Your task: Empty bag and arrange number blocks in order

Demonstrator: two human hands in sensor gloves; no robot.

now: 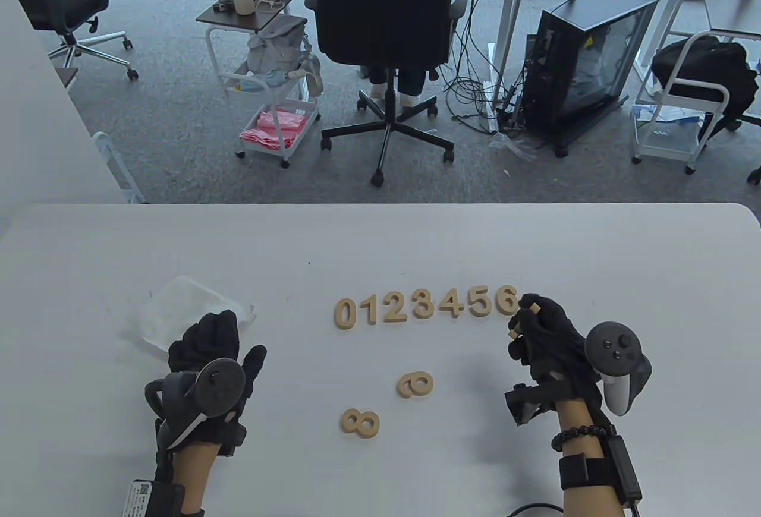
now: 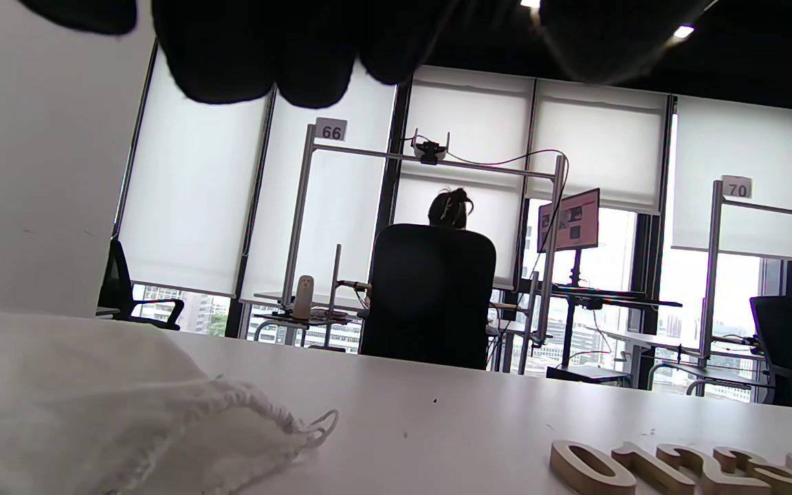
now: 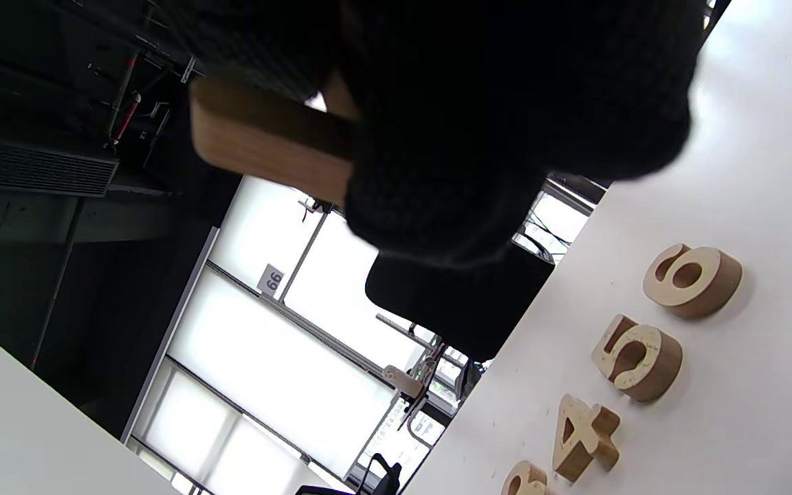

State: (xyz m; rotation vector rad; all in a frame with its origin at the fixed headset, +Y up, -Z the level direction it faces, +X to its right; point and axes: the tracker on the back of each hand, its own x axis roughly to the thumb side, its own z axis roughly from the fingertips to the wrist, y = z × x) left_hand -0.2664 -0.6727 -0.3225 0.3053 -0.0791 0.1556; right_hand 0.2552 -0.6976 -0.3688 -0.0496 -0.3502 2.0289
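On the white table (image 1: 594, 255), the left hand (image 1: 208, 356) lies flat, fingers straight, on the empty white bag (image 1: 178, 303). The right hand (image 1: 544, 333), just right of the row of number blocks (image 1: 425, 306), pinches a wooden block (image 1: 523, 318) in curled fingers. The loose 9 (image 1: 415, 385) and 8 (image 1: 360, 423) lie nearer, between the hands.

An office is shown. Behind the white table (image 1: 380, 232), a black swivel chair (image 1: 383, 18) is seen on grey carpet. A computer tower (image 1: 585, 59) and cables are seen to the chair's right, window blinds (image 2: 190, 185) beyond it.
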